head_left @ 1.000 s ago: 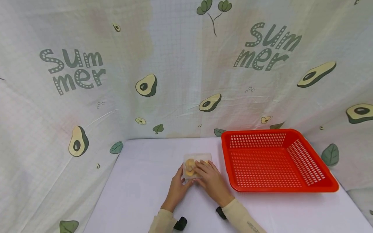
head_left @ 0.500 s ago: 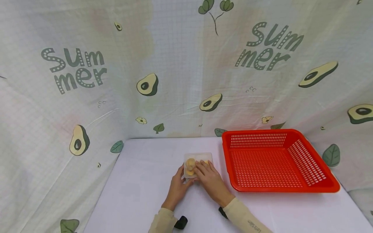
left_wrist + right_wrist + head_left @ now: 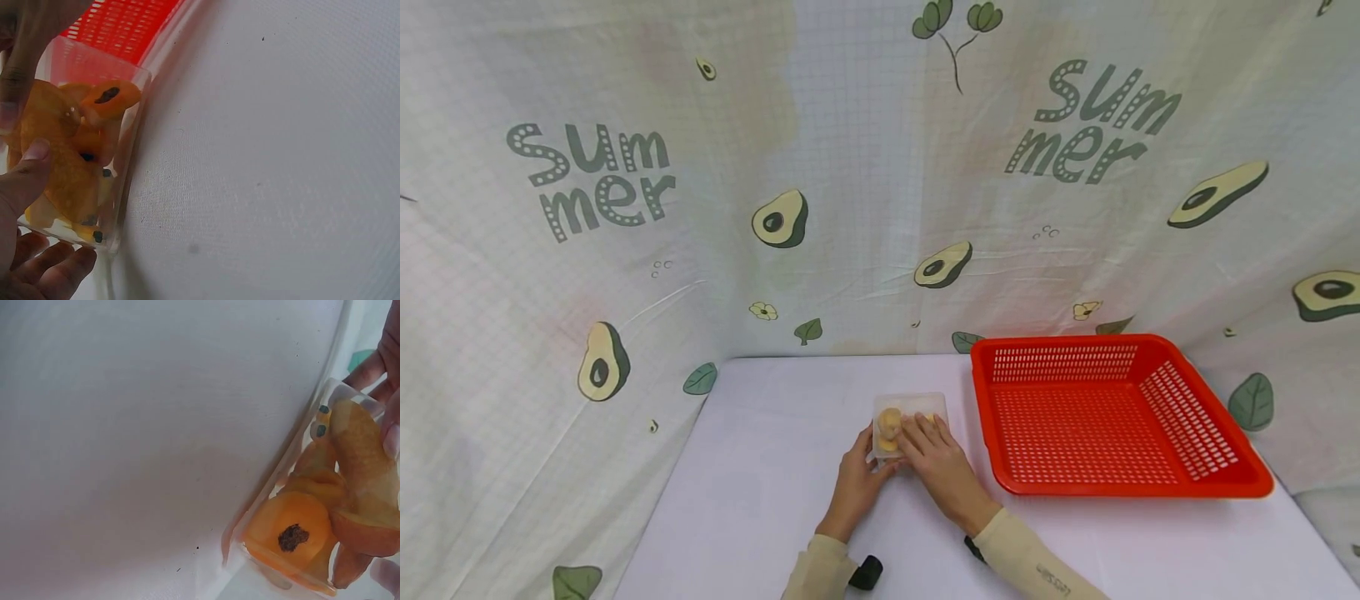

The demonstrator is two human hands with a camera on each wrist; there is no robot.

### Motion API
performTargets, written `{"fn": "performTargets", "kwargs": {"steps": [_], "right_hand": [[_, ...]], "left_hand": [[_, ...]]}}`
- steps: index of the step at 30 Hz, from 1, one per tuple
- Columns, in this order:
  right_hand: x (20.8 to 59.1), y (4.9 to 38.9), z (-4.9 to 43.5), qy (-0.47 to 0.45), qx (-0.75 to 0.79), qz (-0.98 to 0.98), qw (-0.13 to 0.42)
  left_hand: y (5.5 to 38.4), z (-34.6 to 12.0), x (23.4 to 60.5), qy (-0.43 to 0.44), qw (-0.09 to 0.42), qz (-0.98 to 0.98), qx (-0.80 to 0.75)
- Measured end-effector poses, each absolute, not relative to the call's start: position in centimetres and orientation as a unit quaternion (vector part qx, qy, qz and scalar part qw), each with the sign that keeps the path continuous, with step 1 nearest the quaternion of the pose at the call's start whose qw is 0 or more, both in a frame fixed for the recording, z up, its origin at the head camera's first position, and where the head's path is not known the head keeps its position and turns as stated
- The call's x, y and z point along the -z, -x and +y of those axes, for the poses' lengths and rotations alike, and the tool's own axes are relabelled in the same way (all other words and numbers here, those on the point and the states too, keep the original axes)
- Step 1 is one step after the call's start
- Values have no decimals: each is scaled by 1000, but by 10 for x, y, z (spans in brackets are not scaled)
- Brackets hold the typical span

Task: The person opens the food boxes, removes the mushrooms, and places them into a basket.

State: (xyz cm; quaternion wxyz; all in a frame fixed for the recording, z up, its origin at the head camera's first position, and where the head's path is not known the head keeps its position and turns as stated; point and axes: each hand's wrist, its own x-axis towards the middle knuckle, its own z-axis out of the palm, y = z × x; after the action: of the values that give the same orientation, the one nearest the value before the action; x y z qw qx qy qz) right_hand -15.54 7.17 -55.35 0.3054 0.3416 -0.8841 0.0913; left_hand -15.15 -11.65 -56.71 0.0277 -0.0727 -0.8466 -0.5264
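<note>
A clear plastic box [image 3: 917,402] sits on the table, filled with yellow-orange, mushroom-like pieces [image 3: 365,450], several with dark patches. My left hand [image 3: 853,487] grips the box at its near left corner. In the left wrist view, its fingers [image 3: 59,265] curl round the outer wall and its thumb [image 3: 37,153] lies over a large piece. My right hand [image 3: 943,467] lies over the right part of the box with its fingers stretched out on the pieces, hiding some of them. In the right wrist view only a fingertip [image 3: 387,575] of it shows, beside the pieces.
A large red perforated basket [image 3: 1082,425] stands on the white table [image 3: 760,467] to the right of the box. A cloth [image 3: 850,167] printed with avocados hangs behind and beside the table. Dark wrist devices [image 3: 867,573] are strapped under both sleeves.
The right hand's fingers shift slightly over the pieces, and its forearm moves a little to the right. The left hand and the box stay in place.
</note>
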Motion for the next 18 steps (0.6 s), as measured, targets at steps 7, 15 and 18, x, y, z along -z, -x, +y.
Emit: {"fn": "performTargets", "kwargs": {"steps": [7,15,18], "right_hand": [[552,156,71,-345,-85,-881,311],[550,157,71,-353,-88,-872,327],[543,160,69,-344,-97,-872,335]], "left_hand": [[150,-116,566,71,31,-850,521],[150,-115,568,74,39,-850,520],[149,-115,569,69,38,-851,519]]}}
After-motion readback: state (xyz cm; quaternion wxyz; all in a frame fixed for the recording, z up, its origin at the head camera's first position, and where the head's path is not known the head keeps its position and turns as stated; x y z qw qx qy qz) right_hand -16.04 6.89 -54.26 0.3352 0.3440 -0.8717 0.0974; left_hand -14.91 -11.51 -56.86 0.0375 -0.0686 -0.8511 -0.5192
